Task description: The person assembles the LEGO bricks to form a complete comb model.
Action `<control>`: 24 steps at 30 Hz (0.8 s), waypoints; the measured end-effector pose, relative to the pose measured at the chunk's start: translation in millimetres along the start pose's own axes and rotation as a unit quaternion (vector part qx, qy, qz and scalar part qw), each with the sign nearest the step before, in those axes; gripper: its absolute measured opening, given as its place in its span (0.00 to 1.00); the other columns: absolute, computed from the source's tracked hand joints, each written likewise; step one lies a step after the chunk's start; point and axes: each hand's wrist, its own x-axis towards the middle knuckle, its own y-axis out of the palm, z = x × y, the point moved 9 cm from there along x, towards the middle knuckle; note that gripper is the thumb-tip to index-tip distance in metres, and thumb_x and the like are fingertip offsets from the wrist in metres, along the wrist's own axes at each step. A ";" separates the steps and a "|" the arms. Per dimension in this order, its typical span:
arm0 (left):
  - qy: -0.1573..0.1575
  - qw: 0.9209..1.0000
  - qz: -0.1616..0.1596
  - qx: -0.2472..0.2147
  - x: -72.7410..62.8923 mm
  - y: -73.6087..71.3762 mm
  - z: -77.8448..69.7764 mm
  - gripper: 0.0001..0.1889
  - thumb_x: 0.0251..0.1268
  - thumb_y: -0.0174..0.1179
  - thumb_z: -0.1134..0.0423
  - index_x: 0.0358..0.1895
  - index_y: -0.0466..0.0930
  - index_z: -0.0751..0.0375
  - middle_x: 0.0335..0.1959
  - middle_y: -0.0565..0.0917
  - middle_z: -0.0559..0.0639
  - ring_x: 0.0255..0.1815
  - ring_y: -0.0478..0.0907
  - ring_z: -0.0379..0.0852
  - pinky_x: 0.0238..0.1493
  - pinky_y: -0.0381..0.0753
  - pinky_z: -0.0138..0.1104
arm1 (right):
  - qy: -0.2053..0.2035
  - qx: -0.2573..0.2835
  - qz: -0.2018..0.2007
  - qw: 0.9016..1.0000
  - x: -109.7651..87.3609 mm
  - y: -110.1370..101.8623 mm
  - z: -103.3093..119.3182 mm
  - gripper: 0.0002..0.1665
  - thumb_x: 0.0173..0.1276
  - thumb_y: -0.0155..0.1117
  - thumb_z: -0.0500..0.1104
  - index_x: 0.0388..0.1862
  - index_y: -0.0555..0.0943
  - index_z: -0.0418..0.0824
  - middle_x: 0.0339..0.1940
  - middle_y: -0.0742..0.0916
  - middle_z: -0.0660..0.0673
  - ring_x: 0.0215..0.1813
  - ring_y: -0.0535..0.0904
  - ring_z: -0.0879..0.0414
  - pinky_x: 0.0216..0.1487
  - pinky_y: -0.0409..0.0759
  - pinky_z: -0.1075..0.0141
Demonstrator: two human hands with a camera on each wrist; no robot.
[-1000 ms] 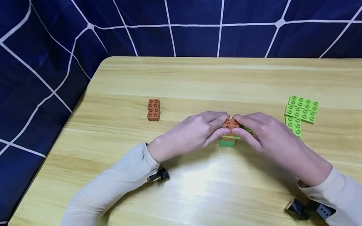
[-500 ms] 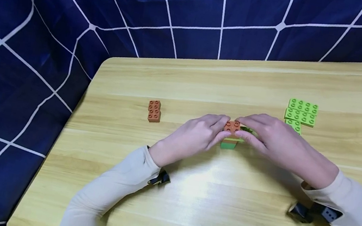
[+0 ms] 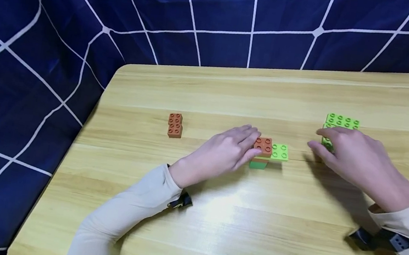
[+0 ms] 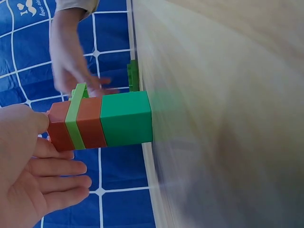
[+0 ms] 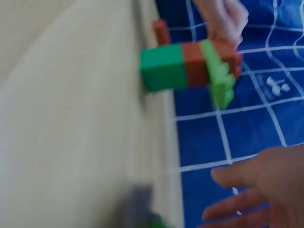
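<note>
A small tower of toy building bricks stands on the table. Its base is a green brick (image 4: 126,118), then comes an orange brick (image 4: 91,122). Above that, a thin lime plate (image 3: 280,152) sticks out to the right, with a second orange brick (image 3: 264,146) on top. My left hand (image 3: 220,153) pinches this top brick between thumb and index finger; the other fingers extend loosely. Over the lime plates (image 3: 345,121) at the right hovers my right hand (image 3: 363,159), fingers relaxed and apart, partly covering them. Nothing shows in its grasp in the right wrist view.
Two orange bricks (image 3: 175,125) lie together left of the tower. The wooden table (image 3: 235,243) meets a dark blue cloth (image 3: 223,18) with white lines at its back and left edges. Black wrist devices (image 3: 362,239) hang under both sleeves.
My right hand has let go of the tower and moved right to the lime plates, uncovering the tower's protruding plate. The left hand has stayed at the top orange brick.
</note>
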 end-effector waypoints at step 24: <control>-0.018 0.999 0.032 0.018 1.1 3.6 0.4 0.27 0.90 0.54 0.55 0.74 0.75 0.76 0.74 0.76 0.70 0.81 0.68 0.64 0.85 0.57 0.47 | 0.063 -0.018 0.043 0.997 -22.1 19.8 -38.2 0.21 0.71 0.77 0.39 0.46 0.79 0.22 0.33 0.82 0.28 0.30 0.81 0.36 0.21 0.80 0.36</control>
